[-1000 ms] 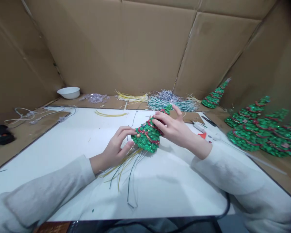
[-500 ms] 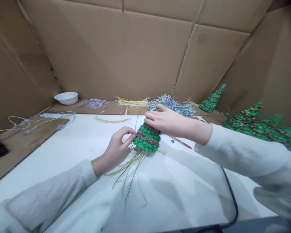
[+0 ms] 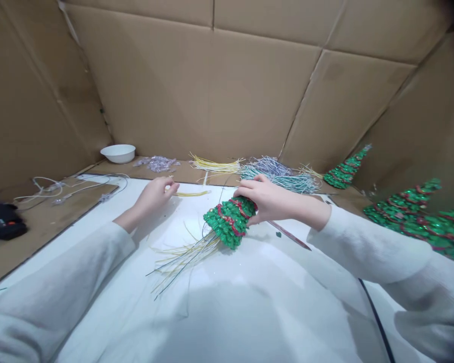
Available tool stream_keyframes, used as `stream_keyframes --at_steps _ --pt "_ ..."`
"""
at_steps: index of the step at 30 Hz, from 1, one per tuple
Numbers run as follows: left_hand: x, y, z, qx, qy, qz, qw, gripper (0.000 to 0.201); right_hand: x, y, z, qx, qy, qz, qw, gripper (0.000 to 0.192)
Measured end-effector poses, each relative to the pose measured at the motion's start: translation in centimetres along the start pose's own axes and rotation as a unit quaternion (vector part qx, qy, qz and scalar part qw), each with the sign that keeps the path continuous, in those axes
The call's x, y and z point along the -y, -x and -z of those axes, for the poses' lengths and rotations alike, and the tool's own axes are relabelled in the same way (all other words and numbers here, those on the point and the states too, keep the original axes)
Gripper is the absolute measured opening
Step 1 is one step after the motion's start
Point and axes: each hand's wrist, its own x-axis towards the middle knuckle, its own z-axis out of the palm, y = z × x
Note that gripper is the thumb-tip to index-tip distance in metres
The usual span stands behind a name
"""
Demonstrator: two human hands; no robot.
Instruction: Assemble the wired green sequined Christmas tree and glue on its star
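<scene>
At centre on the table (image 3: 280, 302), my right hand (image 3: 268, 199) clasps the tree (image 3: 227, 222).
Tipped, probably so wires (image 3: 203, 248) spill free near left; whether my left hand (image 3: 153, 197), by yellow strands (image 3: 192, 194), pinches anything, I can't tell.

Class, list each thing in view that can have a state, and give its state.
Held Christmas tree: tilted, wires trailing from its base
Right hand: closed around the tree's upper part
Left hand: fingers curled, off the tree
White bowl: upright
Teal wires: loosely bundled, lying down
Rear Christmas tree: standing
</scene>
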Motion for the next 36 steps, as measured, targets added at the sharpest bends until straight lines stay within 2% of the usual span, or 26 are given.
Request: stream_keyframes --at_steps 4,8,12,19,25,32,36 --pt "2.2 -1.6 -1.4 0.079 -0.058 -0.053 0.994 0.03 -0.2 0.1 -1.2 -0.008 -0.128 -0.017 0.992 0.052" --pt "2.0 -2.3 -3.8 0.132 -0.089 -0.097 0.982 0.032 -0.9 -0.1 -2.5 -0.019 -0.206 -0.013 0.978 0.051" --pt "1.7 -2.4 -4.8 0.15 -0.122 -0.109 0.975 0.027 -1.8 -0.1 -3.5 -0.015 -0.232 -0.018 0.972 0.053" --pt "1.5 -1.9 -4.6 0.135 -0.164 -0.094 0.973 0.023 -2.7 0.2 -5.0 -0.003 -0.25 -0.056 0.967 0.055" --pt "1.0 -1.6 -4.6 0.103 -0.152 -0.073 0.98 0.025 -2.6 0.2 -5.2 0.009 -0.269 -0.079 0.96 0.058" --pt "0.3 -1.6 -3.7 -0.007 -0.056 -0.016 0.998 0.022 -2.6 0.6 -5.9 0.002 -0.289 -0.072 0.955 0.069" --pt "-0.1 -1.6 -3.3 -0.038 0.036 0.006 0.999 0.017 -3.3 1.1 -6.1 0.024 -0.254 -0.09 0.963 0.083"
